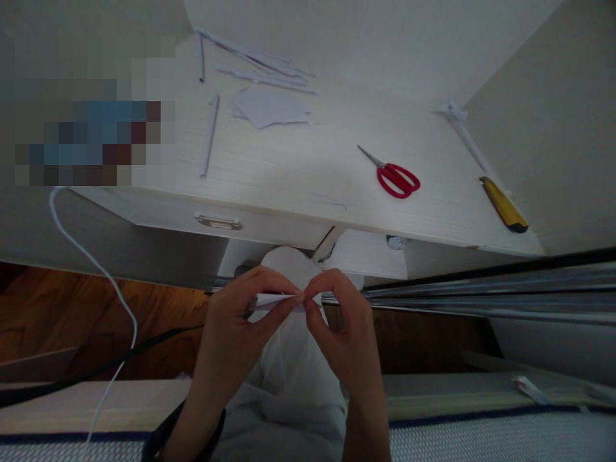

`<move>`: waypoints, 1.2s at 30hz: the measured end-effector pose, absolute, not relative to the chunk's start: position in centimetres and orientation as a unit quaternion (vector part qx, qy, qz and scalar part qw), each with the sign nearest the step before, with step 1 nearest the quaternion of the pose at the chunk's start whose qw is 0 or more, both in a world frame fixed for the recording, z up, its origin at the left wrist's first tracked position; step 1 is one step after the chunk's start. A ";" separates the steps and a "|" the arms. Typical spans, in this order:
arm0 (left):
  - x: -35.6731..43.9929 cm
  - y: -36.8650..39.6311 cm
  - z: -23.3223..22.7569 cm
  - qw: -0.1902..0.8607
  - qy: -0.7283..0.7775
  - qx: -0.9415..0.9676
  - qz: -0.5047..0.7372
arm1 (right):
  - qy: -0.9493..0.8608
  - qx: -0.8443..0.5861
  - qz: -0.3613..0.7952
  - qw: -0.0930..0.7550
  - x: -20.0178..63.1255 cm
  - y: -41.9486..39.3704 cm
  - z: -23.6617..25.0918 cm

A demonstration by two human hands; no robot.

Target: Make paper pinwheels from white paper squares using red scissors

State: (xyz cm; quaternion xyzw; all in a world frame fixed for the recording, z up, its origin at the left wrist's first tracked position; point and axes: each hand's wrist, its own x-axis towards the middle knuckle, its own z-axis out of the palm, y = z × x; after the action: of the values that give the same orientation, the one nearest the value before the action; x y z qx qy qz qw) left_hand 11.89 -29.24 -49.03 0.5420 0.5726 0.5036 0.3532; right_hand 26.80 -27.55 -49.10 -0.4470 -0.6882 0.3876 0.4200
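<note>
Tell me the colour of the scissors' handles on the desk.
Red, seen in the head view: the scissors lie on the pale desk.

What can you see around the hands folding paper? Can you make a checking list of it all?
Surface: pale wood-grain desk top with a drawer handle on its front.
Job's things: small folded white paper piece, pinched from both ends.
Clutter: red-handled scissors, yellow utility knife, rolled paper sticks, paper strips, flat cut paper sheet, all on the desk.
Hands: left hand and right hand both grip the paper with their fingertips, below the desk edge.
Cables: white cable hanging down at left; black cable crossing the floor.
Surroundings: brown wooden floor, pale walls, blurred patch at upper left.
</note>
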 end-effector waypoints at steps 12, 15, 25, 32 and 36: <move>11.1 -29.6 -49.4 0.346 0.608 0.346 0.626 | -0.664 -0.527 0.352 0.397 28.3 -26.4 -51.5; 11.2 -29.2 -49.7 0.403 0.567 0.329 0.638 | -0.637 -0.522 0.369 0.430 28.7 -26.5 -51.1; 12.1 -29.1 -50.2 0.492 0.498 0.349 0.624 | -0.670 -0.417 0.424 0.445 25.9 -27.2 -49.2; 11.4 -29.1 -50.0 0.463 0.514 0.375 0.617 | -0.673 -0.426 0.422 0.433 26.8 -27.5 -49.3; 11.2 -29.2 -50.0 0.443 0.522 0.377 0.624 | -0.677 -0.421 0.426 0.427 26.7 -27.5 -49.2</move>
State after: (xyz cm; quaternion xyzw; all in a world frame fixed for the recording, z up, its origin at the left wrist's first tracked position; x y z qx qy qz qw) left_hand 11.21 -29.19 -50.00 0.3771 0.5222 0.6239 0.4426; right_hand 26.68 -27.47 -49.22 -0.4213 -0.6773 0.4258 0.4272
